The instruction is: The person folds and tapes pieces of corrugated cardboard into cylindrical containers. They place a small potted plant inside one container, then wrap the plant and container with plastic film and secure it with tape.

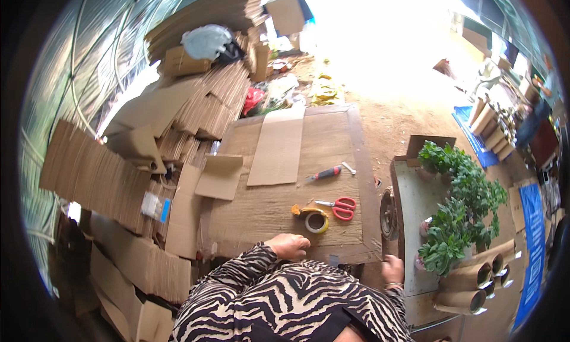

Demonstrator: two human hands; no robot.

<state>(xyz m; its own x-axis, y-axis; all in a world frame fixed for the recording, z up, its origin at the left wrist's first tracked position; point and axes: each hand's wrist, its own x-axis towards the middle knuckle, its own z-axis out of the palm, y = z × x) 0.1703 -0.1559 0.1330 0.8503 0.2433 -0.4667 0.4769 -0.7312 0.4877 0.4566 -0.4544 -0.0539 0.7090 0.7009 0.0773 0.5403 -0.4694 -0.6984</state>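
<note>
My left hand rests at the near edge of a wooden table, its fingers curled in and nothing showing in them. Just beyond it lie a roll of yellow tape and red-handled scissors. Farther back on the tabletop are a red-and-black utility knife and a small white stick-like piece. My right hand hangs past the table's right corner, beside a pale side bench. Its fingers are curled too, with no object visible in them.
A flat cardboard sheet and a folded piece lie on the table. Tall stacks of cardboard crowd the left. Green potted plants and cardboard tubes line the right bench. Another person is at the far right.
</note>
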